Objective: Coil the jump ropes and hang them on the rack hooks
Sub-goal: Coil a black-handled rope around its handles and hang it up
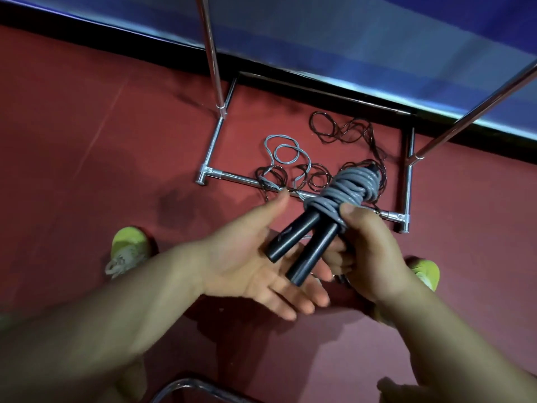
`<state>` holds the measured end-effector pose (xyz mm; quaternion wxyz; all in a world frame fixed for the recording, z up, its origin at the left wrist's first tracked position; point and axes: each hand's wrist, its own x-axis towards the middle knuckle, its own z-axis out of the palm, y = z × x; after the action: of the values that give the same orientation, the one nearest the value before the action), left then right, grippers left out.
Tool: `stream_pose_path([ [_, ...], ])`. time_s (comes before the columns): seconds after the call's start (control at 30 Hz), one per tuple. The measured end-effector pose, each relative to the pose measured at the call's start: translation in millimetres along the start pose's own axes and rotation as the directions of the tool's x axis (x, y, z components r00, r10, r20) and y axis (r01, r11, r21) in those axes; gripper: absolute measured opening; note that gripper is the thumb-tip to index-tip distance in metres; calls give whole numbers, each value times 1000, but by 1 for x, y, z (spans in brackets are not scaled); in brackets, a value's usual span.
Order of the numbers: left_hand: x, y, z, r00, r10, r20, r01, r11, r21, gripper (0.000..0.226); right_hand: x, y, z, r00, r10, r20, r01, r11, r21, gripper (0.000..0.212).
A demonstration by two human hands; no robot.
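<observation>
A dark red floor runs to a blue wall panel at the far side, and a chrome rack stands on it, its base bars framing a patch of floor where a loose grey rope and a tangled dark rope lie uncoiled; no hooks show in this view. Nearer, above the base bar, the right hand grips the coiled grey jump rope where the wraps meet the two black handles, thumb pressed on the cord and fingers curled beneath. The bundle's long axis runs diagonally, the coil pointing far and right toward the rack, the handles pointing near and left. Those handle ends lie over the fingers of the left hand, which is flat, palm up, fingers straight and gripping nothing; whether they touch it is unclear. The right hand alone carries the bundle, so hanging it likely means lifting up and away toward the rack's upper part, out of view.
</observation>
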<state>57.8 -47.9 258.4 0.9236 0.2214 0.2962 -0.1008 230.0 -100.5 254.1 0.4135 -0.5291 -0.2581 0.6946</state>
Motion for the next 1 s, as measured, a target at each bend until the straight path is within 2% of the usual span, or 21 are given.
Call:
stream_pose_path([
  [0.03, 1, -1, 2, 999, -8, 50, 11, 997, -79, 95, -2, -1, 1, 1000, -4, 17, 4, 1000, -7, 33],
  [0.1, 2, -3, 5, 998, -20, 53, 28, 987, -156, 99, -5, -4, 3, 998, -31, 49, 35, 996, -80, 35],
  [0.2, 0, -2, 6, 994, -48, -99, 33, 988, -148, 94, -5, -3, 5, 997, -78, 22, 81, 954, -289, 47],
  [0.3, 0, -1, 11, 968, -22, -251, -6, 994, -110, 83, -3, 0, 3, 995, -102, 15, 96, 864, -494, 75],
  [0.37, 2, 0, 16, 937, 28, -348, -77, 989, -128, 76, -2, 1, 2, 993, -118, -8, 92, 813, -576, 64],
  [0.43, 5, 0, 18, 902, 36, -431, -55, 998, -30, 75, -1, 1, 3, 991, -125, -42, 71, 776, -626, 53],
  [0.53, 5, 1, 18, 854, 83, -513, 12, 984, 179, 77, 1, 0, 5, 990, -129, -65, 51, 736, -675, 52],
  [0.63, 6, 1, 22, 808, 161, -567, 3, 961, 277, 72, 2, 0, 7, 989, -132, -70, 44, 701, -712, 50],
  [0.77, 8, 2, 27, 751, 239, -615, -8, 935, 354, 62, 3, 4, 6, 984, -148, -95, 29, 669, -743, 50],
  [1.0, 8, 1, 19, 739, 275, -615, -16, 920, 392, 55, 3, 2, 6, 989, -68, -132, -50, 687, -725, 50],
])
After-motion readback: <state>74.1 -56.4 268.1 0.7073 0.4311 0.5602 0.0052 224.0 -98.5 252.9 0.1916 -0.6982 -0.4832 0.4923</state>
